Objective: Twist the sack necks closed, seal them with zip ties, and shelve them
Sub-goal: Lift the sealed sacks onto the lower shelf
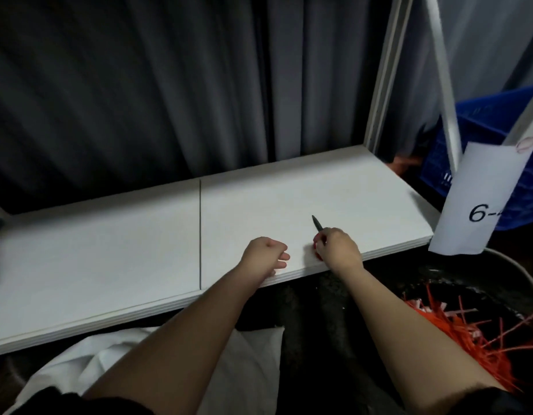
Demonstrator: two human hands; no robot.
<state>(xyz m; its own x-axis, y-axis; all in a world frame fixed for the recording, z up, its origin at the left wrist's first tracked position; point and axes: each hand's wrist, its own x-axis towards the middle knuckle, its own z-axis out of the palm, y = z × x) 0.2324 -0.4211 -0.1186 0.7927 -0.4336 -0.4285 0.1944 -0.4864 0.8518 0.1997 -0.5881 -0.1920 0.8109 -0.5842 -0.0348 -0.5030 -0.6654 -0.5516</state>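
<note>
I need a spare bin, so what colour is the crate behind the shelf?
Blue. The crate shows best in the head view, at the right edge.

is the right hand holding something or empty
Holding something. The right hand has its fingers curled round a dark pointed tool with red showing at its grip, over the white shelf.

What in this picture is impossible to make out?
- Tool in the right hand: only a dark tip and red handle bits show; the fingers cover the rest.
- Paper label: reads "6-", then the head view's right edge cuts it off.
- White sack: its neck is hidden behind the forearms.
- Blue crate: its contents are blocked by the shelf posts.
</note>
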